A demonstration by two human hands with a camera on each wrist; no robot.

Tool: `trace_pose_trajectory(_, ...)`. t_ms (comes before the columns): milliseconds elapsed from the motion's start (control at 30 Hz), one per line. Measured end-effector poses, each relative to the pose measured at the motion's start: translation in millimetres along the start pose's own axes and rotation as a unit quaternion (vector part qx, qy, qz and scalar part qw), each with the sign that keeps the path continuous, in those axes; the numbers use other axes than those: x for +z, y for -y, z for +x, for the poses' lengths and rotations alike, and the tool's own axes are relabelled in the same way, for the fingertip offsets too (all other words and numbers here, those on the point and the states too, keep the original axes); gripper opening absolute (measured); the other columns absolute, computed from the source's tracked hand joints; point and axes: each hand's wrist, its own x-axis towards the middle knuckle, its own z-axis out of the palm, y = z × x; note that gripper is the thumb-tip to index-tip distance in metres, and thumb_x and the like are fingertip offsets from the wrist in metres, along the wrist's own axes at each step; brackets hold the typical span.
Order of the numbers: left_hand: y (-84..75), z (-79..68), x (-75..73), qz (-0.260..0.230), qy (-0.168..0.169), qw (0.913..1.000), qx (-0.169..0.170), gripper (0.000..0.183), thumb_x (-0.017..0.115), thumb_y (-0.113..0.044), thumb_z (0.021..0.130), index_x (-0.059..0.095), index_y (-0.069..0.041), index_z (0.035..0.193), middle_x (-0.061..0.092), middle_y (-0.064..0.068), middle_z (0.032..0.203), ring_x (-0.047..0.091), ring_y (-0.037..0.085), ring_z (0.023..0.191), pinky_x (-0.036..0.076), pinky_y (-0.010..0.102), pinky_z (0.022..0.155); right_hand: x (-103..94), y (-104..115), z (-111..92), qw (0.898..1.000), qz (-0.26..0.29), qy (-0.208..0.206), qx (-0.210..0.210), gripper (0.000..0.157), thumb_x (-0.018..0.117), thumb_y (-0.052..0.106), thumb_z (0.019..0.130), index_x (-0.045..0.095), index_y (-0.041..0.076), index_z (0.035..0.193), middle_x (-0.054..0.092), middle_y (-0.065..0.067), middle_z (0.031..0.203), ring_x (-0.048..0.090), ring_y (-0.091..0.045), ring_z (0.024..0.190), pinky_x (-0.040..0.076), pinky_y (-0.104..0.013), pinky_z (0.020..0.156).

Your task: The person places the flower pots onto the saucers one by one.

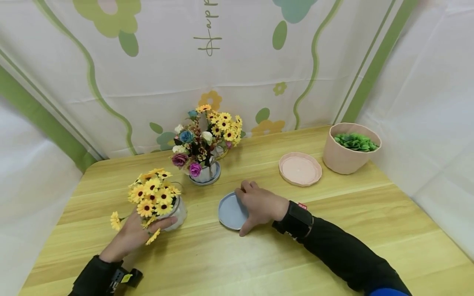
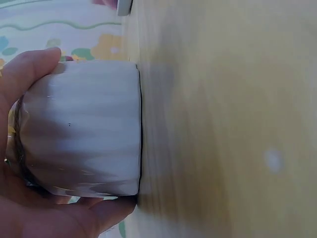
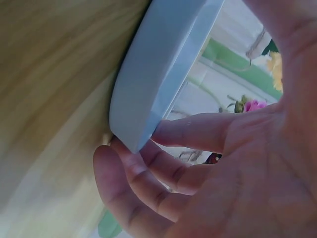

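My left hand (image 1: 129, 236) grips a white ribbed flowerpot (image 1: 180, 214) that holds yellow artificial daisies (image 1: 153, 195), at the left of the table. In the left wrist view, thumb and fingers curl round both sides of the pot (image 2: 86, 129), its base close to the tabletop. Further right, my right hand (image 1: 261, 205) holds a blue-grey saucer (image 1: 230, 211) by its right edge. The right wrist view shows the fingers of that hand (image 3: 237, 163) bent at the rim of the saucer (image 3: 143, 74), some reaching beneath it. Whether the saucer is fully off the wood cannot be told.
Behind, a pot of mixed roses (image 1: 203, 174) stands on a blue saucer (image 1: 216, 174), with more yellow daisies (image 1: 226, 127) at its back. To the right are a pink saucer (image 1: 300, 169) and a pink pot (image 1: 342, 158) with a green plant (image 1: 355, 142). A patterned curtain (image 1: 237, 70) borders the table.
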Motion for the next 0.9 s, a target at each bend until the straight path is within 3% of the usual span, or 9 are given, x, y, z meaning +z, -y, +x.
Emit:
trace_pose_trajectory(333,-11.0,11.5,18.8,-0.039,0.015,0.9991,0.012,0.088,0.075,-0.043,0.099,0.026,-0.021,0.168,0.041,0.008,0.167,0.038,0.039,0.155,0.032,0.07,0.124,4.1,18.4,9.3,0.999,-0.023,-0.002,-0.024,0.113,0.093,0.064,0.07,0.047,0.004,0.155,0.049,-0.012,0.14,0.046,-0.025,0.12,0.056,-0.034,0.1)
trace_pose_trajectory(600,-19.3,21.7,30.7,-0.044,0.039,0.9977,0.034,0.078,0.076,-0.041,0.099,0.036,-0.02,0.163,0.047,0.007,0.162,0.042,0.037,0.153,0.036,0.066,0.124,6.6,25.3,14.7,0.999,-0.041,0.0,-0.029,0.116,0.092,0.068,0.069,0.047,0.005,0.156,0.048,-0.011,0.142,0.047,-0.025,0.12,0.056,-0.032,0.101)
trace_pose_trajectory(900,-18.1,25.9,34.5,-0.043,0.029,0.9981,0.034,0.079,0.078,-0.04,0.097,0.037,-0.022,0.161,0.051,0.002,0.157,0.048,0.031,0.148,0.04,0.059,0.121,6.8,24.2,14.7,0.999,-0.036,0.0,-0.029,0.116,0.092,0.068,0.069,0.047,0.005,0.156,0.047,-0.011,0.142,0.046,-0.024,0.121,0.057,-0.031,0.1)
